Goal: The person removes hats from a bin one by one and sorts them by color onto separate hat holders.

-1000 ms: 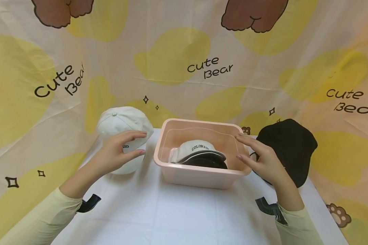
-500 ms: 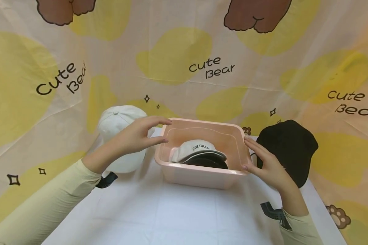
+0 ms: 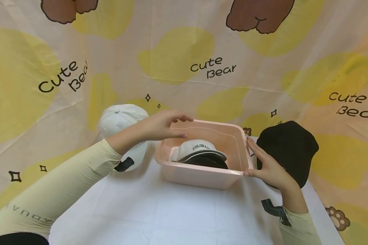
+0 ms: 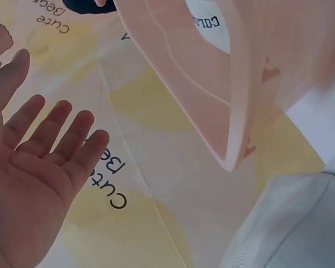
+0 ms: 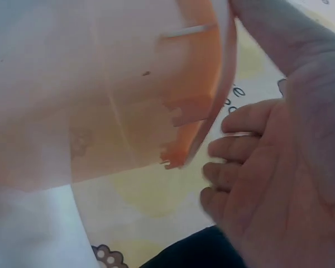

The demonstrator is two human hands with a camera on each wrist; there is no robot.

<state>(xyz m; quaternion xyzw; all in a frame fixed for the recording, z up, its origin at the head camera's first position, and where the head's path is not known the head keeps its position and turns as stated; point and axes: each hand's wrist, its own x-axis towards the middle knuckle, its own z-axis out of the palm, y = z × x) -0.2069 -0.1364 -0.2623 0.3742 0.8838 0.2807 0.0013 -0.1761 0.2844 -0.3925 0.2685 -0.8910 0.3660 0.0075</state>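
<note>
A pink plastic bin (image 3: 193, 178) stands on the table, seen in all three views. Inside it lie a white baseball cap (image 3: 193, 145) lettered "COLORA…" and something black, apparently a dark cap (image 3: 207, 162), under its brim. My left hand (image 3: 164, 126) hovers above the bin's left side with loosely bent fingers, holding nothing; in the left wrist view its palm (image 4: 39, 173) is apart from the bin wall. At the bin's right rim, my right hand (image 3: 268, 168) has extended fingers, its thumb at the front corner; the right wrist view shows its fingers (image 5: 234, 148) beside the rim.
Left of the bin sits another white cap (image 3: 119, 117), partly behind my left forearm. A black cap (image 3: 289, 149) lies to the right, just beyond my right hand. The white-covered table (image 3: 184, 217) backs onto a printed cloth (image 3: 171, 51).
My left hand has moved rightward from in front of the left white cap to above the bin. My right hand has shifted slightly right and down along the rim.
</note>
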